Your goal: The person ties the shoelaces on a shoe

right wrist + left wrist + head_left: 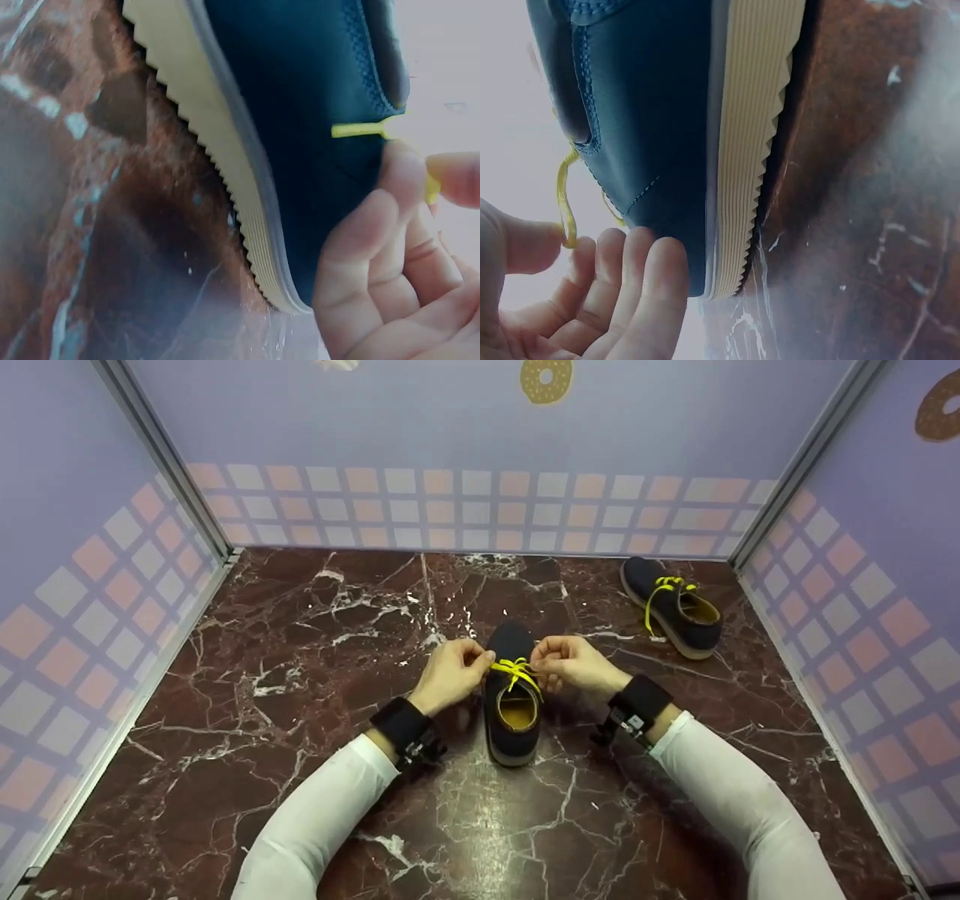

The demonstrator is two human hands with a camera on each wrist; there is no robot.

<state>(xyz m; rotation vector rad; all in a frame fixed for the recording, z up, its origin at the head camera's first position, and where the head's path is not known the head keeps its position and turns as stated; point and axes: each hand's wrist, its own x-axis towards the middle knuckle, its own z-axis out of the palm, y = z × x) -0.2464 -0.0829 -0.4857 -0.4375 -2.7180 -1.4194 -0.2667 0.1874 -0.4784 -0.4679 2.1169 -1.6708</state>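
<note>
A dark navy low-cut shoe with a mustard lining [517,711] stands upright in front of me on the dark red, white-veined marble surface [300,780], its toe pointing away and its heel towards me. Its thick cream ribbed sole [750,112] shows from both wrists. My left hand [450,673] is at the shoe's left side, thumb and forefinger pinching a strand of the flat yellow lace [514,666], the other fingers loosely bent beside the upper. My right hand [576,664] is at the right side, pinching another part of the lace between thumb and fingertip; a lace tip sticks out across the navy upper just beside my fingers. The lace crosses itself over the front of the shoe's opening.

Farther off to the right, well apart, a matching navy shoe with yellow laces [697,641] stands at a slant, one strand hanging down its left side. I wear long white sleeves [322,810] and black wrist straps [401,724].
</note>
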